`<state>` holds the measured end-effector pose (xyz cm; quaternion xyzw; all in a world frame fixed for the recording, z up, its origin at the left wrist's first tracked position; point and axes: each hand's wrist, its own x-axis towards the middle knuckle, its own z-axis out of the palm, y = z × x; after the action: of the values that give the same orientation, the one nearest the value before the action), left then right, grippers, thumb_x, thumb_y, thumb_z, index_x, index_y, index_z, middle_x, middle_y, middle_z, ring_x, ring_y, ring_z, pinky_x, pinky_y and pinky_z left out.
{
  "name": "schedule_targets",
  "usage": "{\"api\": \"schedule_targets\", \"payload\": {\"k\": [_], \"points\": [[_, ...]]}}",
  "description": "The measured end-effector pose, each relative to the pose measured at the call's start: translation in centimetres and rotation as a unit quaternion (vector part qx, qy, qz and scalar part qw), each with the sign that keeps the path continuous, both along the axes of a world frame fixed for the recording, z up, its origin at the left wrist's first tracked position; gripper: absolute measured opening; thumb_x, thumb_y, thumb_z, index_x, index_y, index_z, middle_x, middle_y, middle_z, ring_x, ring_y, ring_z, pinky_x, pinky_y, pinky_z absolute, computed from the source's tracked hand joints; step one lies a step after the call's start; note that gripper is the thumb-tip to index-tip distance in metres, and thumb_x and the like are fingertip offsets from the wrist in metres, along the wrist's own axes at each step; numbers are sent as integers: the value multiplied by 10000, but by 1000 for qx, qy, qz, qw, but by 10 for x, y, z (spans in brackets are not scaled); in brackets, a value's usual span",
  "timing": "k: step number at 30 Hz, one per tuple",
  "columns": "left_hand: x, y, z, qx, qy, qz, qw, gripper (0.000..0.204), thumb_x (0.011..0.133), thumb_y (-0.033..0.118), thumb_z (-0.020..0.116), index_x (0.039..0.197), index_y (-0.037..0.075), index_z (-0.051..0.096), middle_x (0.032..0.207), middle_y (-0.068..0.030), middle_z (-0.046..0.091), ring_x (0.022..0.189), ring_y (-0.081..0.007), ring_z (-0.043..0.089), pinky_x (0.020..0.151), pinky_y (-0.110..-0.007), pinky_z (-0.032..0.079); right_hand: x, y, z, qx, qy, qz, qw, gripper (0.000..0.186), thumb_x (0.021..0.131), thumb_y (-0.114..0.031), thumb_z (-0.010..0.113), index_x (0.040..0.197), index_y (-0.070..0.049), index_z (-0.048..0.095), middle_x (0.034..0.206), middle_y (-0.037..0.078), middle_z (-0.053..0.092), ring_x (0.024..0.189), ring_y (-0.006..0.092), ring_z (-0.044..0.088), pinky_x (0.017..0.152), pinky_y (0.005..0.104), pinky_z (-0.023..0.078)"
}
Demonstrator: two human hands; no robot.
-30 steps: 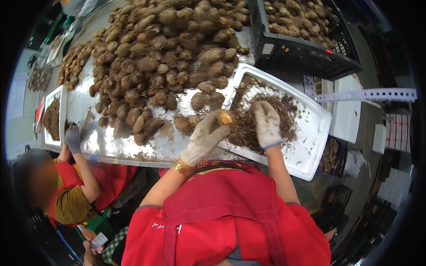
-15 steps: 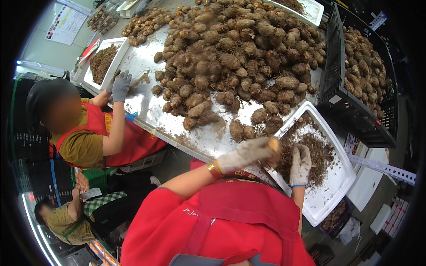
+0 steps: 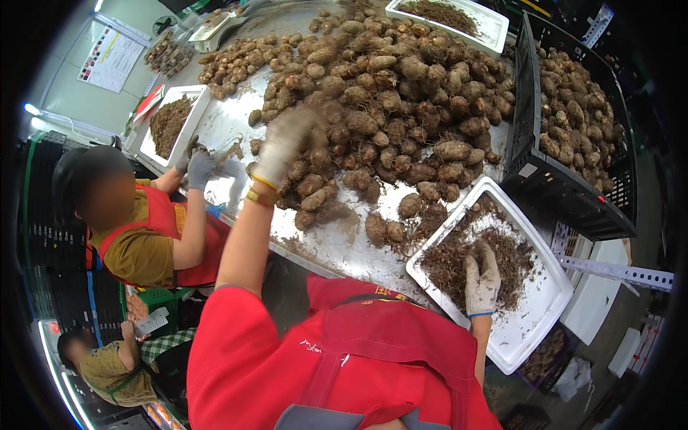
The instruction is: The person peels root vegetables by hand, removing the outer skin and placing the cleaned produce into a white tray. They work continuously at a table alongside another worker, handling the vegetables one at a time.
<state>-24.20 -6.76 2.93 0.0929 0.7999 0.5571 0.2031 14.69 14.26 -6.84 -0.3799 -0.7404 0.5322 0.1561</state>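
My left hand (image 3: 290,147), in a pale work glove, is stretched over the left part of a big heap of hairy brown taro (image 3: 401,93). Motion smears its fingers, so whatever they hold cannot be made out. Gloved too, my right hand (image 3: 482,283) hangs over a white tray (image 3: 527,340) at the near right. Its fingers look curled together, and anything inside them is hidden. Brown fibrous peelings (image 3: 512,261) lie in the tray beneath and around this hand. Several loose taros (image 3: 383,229) sit on the metal table (image 3: 333,247) beside the tray.
A black crate (image 3: 566,172) full of taro stands at the right. Another white tray (image 3: 494,32) with scraps is at the back. On the left, a co-worker (image 3: 150,215) with gloved hands works beside a third tray (image 3: 197,107). Cleaner, paler taros (image 3: 236,64) lie farther back.
My left hand has moved from beside the tray, where it held a peeled-looking taro, up and left over the heap. My right hand has stayed over the tray, shifting slightly.
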Motion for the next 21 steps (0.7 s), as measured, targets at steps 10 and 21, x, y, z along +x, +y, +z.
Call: {"api": "schedule_targets", "payload": {"k": [10,21], "points": [[52,24,-143,-409,378,-62,828,465,925,321,504,1296,42,462,1330,-242,495,787,-373,663,662,-487,547,6,-15,0,-12,-38,28,999,468,928,-189,592,1327,25,476,1193,131,591,1065,196,572,922,306,461],[26,44,-135,-479,297,9,826,279,863,244,580,1059,64,494,1062,-176,582,806,-352,670,630,-483,551,-9,-29,1,-42,-19,81,996,419,891,-128,592,1280,12,524,1091,146,638,992,208,611,886,314,474]]}}
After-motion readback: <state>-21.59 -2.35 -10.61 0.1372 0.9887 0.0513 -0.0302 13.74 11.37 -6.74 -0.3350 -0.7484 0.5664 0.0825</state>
